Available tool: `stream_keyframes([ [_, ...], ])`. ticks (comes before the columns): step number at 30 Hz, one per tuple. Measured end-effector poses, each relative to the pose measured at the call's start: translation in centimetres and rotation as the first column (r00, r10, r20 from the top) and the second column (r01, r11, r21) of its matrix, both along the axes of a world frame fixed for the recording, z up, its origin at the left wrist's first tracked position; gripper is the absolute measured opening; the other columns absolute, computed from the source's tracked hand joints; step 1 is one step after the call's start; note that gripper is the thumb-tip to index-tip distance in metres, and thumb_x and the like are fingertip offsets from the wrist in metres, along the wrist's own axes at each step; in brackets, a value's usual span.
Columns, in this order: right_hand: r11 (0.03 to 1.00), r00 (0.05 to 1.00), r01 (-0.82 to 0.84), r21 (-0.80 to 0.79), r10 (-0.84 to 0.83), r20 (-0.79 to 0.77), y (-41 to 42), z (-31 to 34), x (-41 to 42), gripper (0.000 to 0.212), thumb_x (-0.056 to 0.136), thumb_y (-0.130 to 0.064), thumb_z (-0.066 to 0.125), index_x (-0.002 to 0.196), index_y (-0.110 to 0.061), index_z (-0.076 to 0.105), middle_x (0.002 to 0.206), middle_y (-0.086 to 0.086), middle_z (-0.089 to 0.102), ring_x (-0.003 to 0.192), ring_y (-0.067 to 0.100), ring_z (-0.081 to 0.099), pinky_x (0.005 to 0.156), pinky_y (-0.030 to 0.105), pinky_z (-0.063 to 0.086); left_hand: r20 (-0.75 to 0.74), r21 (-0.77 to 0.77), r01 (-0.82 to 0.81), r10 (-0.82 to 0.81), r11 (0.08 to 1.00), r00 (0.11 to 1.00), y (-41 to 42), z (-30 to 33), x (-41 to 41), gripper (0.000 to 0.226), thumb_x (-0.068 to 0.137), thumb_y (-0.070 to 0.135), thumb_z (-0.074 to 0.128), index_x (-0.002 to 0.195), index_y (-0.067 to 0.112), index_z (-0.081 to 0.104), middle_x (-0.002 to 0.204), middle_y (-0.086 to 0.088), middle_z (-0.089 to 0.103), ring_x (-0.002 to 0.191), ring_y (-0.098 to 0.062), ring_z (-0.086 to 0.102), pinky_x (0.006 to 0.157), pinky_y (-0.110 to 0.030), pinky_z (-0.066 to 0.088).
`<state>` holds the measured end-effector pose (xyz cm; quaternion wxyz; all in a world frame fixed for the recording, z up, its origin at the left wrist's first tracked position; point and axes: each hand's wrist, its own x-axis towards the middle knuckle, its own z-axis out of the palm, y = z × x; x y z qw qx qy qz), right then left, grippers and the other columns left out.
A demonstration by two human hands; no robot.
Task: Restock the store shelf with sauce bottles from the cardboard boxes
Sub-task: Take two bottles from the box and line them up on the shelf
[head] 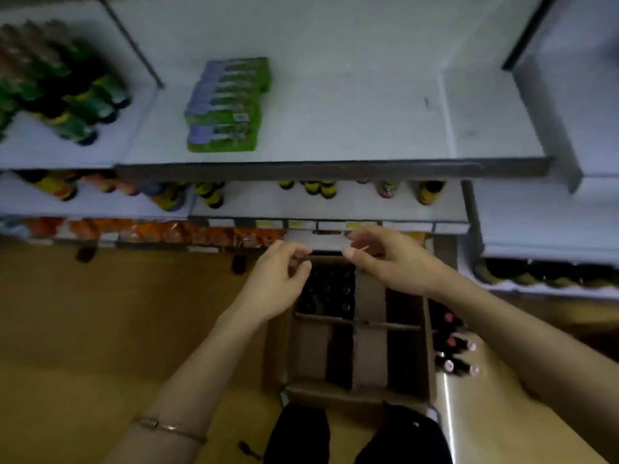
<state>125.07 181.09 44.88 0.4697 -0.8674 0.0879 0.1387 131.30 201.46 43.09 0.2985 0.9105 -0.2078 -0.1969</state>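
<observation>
An open cardboard box (370, 356) stands on the floor in front of the shelf unit, its flaps spread. Dark sauce bottles (330, 291) fill its far half, seen from above. My left hand (276, 283) hovers over the box's far left corner with loosely curled fingers and holds nothing. My right hand (385, 259) hovers over the far right corner, fingers reaching left, with nothing clearly in it. The fingertips of the two hands are a short gap apart. The wide white shelf (351, 122) above is mostly bare.
Green packs (226, 105) lie on the white shelf's left part, and green-labelled bottles (70, 92) stand further left. Yellow-labelled bottles (323, 189) line the shelf below. Pink-capped bottles (452, 349) sit right of the box. My dark trouser legs (355, 433) are at the box's near edge.
</observation>
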Motion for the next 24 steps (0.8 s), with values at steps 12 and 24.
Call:
stream_keyframes([
  [12, 0.933, 0.926, 0.356, 0.059, -0.343, -0.155, 0.2, -13.7, -0.7, 0.045, 0.095, -0.037, 0.058, 0.131, -0.012, 0.053, 0.123, 0.005, 0.063, 0.112, 0.018, 0.061, 0.088, 0.024, 0.047, -0.236, 0.163, 0.312, -0.270, 0.936, 0.934, -3.0, -14.2, 4.7, 0.032, 0.098, 0.023, 0.051, 0.130, 0.022, 0.052, 0.115, 0.006, 0.045, 0.102, -0.009, 0.054, 0.080, -0.017, 0.039],
  [24, 0.753, 0.700, 0.658, 0.015, -0.604, -0.381, 8.9, -32.5, 2.0, 0.044, 0.097, -0.037, 0.054, 0.137, -0.019, 0.047, 0.129, 0.000, 0.054, 0.111, 0.016, 0.057, 0.087, 0.025, 0.044, -0.421, 0.179, 0.511, -0.404, 0.841, 0.812, 3.0, -33.6, 11.0, 0.041, 0.097, 0.012, 0.050, 0.137, 0.020, 0.044, 0.131, -0.003, 0.042, 0.101, -0.016, 0.055, 0.088, -0.025, 0.046],
])
